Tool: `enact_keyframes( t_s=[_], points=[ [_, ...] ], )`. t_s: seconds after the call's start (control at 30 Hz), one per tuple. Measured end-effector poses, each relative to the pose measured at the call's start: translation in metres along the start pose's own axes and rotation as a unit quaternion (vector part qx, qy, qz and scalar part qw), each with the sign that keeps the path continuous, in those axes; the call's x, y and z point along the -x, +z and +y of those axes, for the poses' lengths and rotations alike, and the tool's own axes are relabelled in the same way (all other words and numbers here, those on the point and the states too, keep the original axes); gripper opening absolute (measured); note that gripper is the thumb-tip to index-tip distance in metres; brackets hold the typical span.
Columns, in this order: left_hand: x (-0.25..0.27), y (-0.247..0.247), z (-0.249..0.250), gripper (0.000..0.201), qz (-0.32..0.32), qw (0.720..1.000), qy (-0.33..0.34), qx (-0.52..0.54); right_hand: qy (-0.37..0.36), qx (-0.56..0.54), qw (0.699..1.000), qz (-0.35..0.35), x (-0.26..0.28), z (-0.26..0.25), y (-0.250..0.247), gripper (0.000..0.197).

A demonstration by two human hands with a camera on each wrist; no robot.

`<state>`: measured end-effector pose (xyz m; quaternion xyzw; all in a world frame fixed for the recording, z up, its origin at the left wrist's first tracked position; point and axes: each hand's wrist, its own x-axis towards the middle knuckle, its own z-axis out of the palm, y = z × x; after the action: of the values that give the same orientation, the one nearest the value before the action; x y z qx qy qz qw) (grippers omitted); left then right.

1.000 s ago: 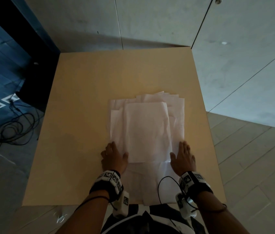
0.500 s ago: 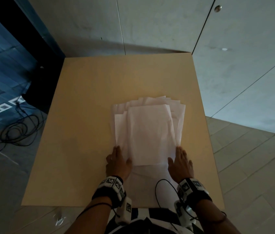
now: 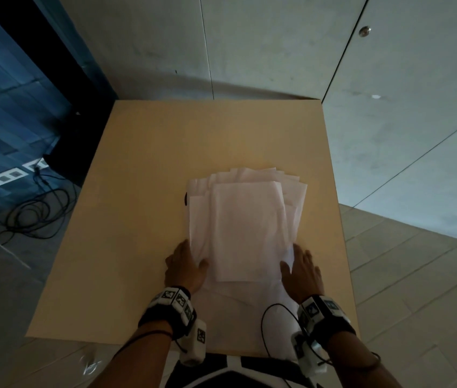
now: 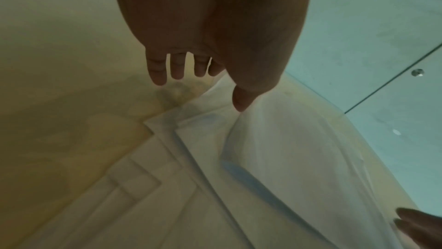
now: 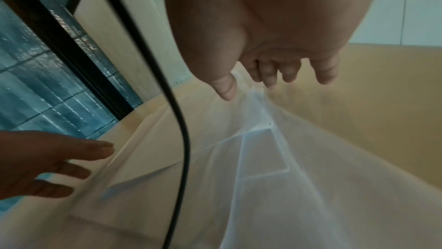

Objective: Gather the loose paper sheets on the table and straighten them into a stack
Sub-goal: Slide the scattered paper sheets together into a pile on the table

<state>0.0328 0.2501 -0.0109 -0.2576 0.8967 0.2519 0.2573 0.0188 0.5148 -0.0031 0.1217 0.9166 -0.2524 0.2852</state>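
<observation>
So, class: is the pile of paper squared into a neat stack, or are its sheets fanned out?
Fanned out. The paper pile shows staggered corners along its far edge, and stepped edges beside the left hand; the right hand flanks the other side.

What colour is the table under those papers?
The table is a plain light tan, clearest in the head view.

Wall [image 3: 263, 43]: grey, with thin dark lines and a small round metal knob [image 3: 365, 31].
Floor [image 3: 406, 273]: grey tiles.
Cables [image 3: 29, 212]: black, tangled on the left floor.
</observation>
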Motion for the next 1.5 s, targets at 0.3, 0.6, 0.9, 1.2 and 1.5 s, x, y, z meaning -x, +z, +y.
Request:
enact_keyframes(
  t_s=[0.3, 0.6, 0.9, 1.2, 1.5],
  points=[
    [-0.063, -0.03, 0.031, 0.083, -0.027, 0.999, 0.016, -0.03, 0.01, 0.035, 0.999, -0.006, -0.068, -0.027, -0.025, 0.066],
    [-0.073, -0.016, 0.051, 0.071, -0.013, 0.997, 0.068, -0.04, 0.0, 0.009, 1.0, 0.017, -0.069, -0.041, -0.02, 0.061],
    [-0.074, -0.017, 0.052, 0.072, -0.006, 0.998, 0.06, -0.025, -0.056, 0.018, 0.998, 0.012, -0.065, -0.058, 0.004, 0.06],
    [-0.067, -0.03, 0.045, 0.066, 0.008, 0.998, 0.055, -0.028, -0.031, 0.022, 0.999, 0.018, -0.058, -0.049, 0.0, 0.065],
    [-0.04, -0.046, 0.004, 0.065, 0.06, 0.996, -0.06, 0.027, -0.005, 0.014, 0.999, 0.041, -0.044, -0.026, -0.019, 0.058]
  ],
)
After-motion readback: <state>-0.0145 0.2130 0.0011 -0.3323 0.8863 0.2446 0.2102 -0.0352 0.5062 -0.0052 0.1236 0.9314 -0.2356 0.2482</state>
